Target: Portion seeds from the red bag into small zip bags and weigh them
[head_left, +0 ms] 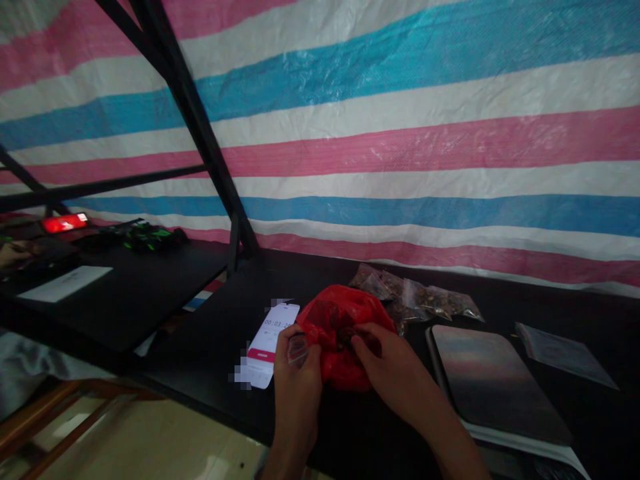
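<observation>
A red plastic bag (340, 303) sits open on the black table in front of me, with dark contents showing at its mouth. My left hand (299, 380) is at its left side, with fingers curled round a small clear plastic bag (298, 349). Over the mouth of the red bag, my right hand (387, 360) has its thumb and fingers pinched together. Dark material shows at those fingertips, too small and dim to name. Just behind lie several filled clear bags (425, 299) holding brownish bits.
Left of the red bag lies a phone (273, 337) with a running timer. A flat metal-topped device (500, 380), probably a scale, is at the right, with flat clear bags (565, 353) beyond it. On the neighbouring table (165, 287), another person's hand (20, 253) shows at far left.
</observation>
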Motion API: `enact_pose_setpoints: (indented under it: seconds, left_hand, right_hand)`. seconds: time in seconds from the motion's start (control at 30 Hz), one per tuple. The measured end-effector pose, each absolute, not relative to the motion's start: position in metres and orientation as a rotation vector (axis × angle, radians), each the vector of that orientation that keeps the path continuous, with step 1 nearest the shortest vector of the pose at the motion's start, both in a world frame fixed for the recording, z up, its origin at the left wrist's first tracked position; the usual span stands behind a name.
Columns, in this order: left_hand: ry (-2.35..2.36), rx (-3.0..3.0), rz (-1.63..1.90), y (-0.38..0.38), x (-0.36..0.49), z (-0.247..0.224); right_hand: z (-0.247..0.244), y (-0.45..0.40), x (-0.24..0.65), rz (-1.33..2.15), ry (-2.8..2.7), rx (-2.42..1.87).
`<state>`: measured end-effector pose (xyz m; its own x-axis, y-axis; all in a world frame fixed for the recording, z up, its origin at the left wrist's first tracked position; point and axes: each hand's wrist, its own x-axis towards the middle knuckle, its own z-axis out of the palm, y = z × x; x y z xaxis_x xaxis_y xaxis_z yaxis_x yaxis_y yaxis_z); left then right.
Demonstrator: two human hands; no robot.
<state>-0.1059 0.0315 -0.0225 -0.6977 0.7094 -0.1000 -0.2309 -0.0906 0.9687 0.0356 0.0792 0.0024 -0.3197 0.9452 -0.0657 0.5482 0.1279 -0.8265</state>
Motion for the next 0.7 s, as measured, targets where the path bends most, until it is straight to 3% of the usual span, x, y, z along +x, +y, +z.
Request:
enact_pose_setpoints:
  seconds: [0.7]
  left_hand:
    - [1.594,0.718,1.863,0.0308,-0.1046,-0.0225]
  right_hand:
    - [0.0111,0.0745,0.0438,1.025,-2.018,-1.484]
